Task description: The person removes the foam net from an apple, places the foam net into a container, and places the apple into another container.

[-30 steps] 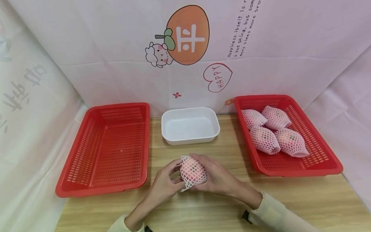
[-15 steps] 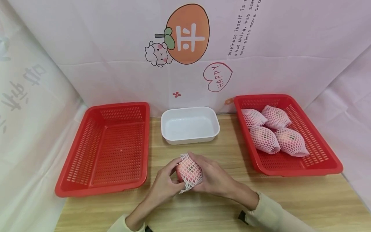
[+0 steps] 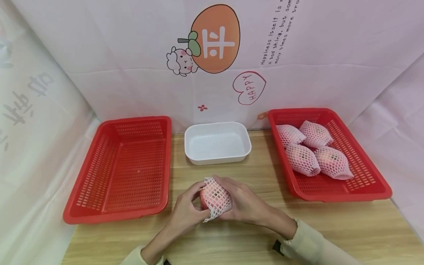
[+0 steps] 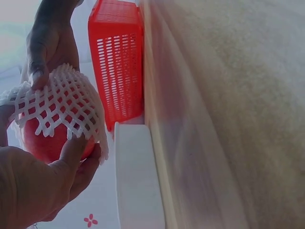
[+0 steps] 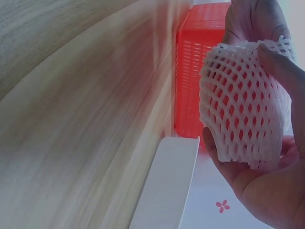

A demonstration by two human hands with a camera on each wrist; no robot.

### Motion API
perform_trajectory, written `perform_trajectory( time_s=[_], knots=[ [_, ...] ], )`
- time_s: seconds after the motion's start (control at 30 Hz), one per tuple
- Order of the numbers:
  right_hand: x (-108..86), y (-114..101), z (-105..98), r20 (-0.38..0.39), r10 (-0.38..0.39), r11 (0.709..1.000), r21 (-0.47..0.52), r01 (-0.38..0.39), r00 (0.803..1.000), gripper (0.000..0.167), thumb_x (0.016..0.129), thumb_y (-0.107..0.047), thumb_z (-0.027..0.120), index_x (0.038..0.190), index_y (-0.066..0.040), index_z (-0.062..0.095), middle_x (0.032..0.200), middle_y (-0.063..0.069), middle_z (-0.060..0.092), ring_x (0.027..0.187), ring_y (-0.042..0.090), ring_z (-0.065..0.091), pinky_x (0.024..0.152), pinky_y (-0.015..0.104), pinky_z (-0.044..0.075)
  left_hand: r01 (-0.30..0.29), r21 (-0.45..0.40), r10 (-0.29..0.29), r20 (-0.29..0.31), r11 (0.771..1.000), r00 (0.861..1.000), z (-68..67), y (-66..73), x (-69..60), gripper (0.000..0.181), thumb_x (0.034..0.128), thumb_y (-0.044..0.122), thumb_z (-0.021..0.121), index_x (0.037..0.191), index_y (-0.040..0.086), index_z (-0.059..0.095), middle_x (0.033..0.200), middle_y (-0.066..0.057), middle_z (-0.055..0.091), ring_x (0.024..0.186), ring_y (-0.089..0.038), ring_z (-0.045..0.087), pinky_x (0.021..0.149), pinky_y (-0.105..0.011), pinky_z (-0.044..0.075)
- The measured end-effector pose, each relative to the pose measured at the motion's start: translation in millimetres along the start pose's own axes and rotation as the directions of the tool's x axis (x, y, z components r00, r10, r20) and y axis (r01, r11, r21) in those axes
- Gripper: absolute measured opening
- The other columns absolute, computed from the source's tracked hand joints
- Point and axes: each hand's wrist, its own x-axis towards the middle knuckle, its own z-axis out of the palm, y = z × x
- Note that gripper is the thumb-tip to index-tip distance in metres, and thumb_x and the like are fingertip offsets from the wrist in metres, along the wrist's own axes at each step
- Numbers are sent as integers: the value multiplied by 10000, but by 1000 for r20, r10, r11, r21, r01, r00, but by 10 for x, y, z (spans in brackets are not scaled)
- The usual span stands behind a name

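Observation:
Between both hands, above the table's near middle, is a red round fruit partly covered by a white foam net. The left hand grips its left side, where red skin shows bare past the net's edge. Around the right side curl the fingers and thumb of the right hand. The right wrist view shows the net spread over most of the fruit, with the right thumb on it. In the left wrist view the left hand's fingertips touch the net's open edge.
A red basket without contents stands at left. Another red basket at right holds several net-wrapped fruits. A white tray sits between them near the back cloth.
Hands and fruit have shifted slightly left. The net no longer covers the fruit's left side, so red skin shows there.

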Motion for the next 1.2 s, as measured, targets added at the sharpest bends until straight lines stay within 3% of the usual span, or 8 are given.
perform_trajectory(
  time_s=[0.27, 0.5, 0.77, 1.0, 1.2],
  knots=[
    [-13, -14, -52, 18, 13, 1000, 19, -13, 1000, 1035, 731, -406, 991, 1544, -9, 488, 1384, 117, 670, 1227, 224, 673, 1019, 420, 594, -32, 3, 32, 15, 999, 999, -36, 15, -3, 714, 717, -45, 813, 1393, 119, 654, 1401, -98, 668, 1345, -324, 612, 1172, -460, 459],
    [-31, 0, -94, 22, 4, 1000, 25, -4, 1000, 996, 733, -395, 991, 1534, -36, 520, 1382, 101, 683, 1217, 216, 683, 1009, 420, 599, -34, 6, 34, 19, 999, 999, -66, 47, -16, 710, 737, 6, 861, 1399, 164, 658, 1399, -40, 675, 1350, -261, 606, 1186, -448, 449],
    [-28, 19, -162, 16, -46, 999, 8, 46, 999, 983, 710, -363, 999, 1518, -28, 551, 1379, 107, 700, 1212, 239, 702, 1001, 416, 603, -19, -8, 19, 25, 1000, 1000, -108, 125, -41, 725, 752, 59, 891, 1426, 144, 639, 1417, -62, 664, 1355, -300, 604, 1182, -457, 452],
    [-47, 75, -250, -16, -93, 994, 52, 94, 996, 810, 750, -268, 973, 1443, -19, 637, 1299, 92, 746, 1131, 216, 744, 948, 344, 621, 29, -63, -27, 38, 998, 999, -163, 176, -60, 786, 734, -22, 825, 1478, 49, 581, 1449, -196, 619, 1354, -436, 581, 993, -302, 580],
    [-74, 115, -301, -63, -145, 986, 72, 150, 987, 575, 786, -138, 932, 1313, -19, 736, 1215, 81, 776, 1045, 204, 775, 892, 265, 622, 73, -154, -62, 75, 985, 995, -217, 197, -84, 790, 745, -94, 758, 1496, 23, 542, 1457, -263, 565, 1329, -464, 579, 852, -330, 646]
  ],
)
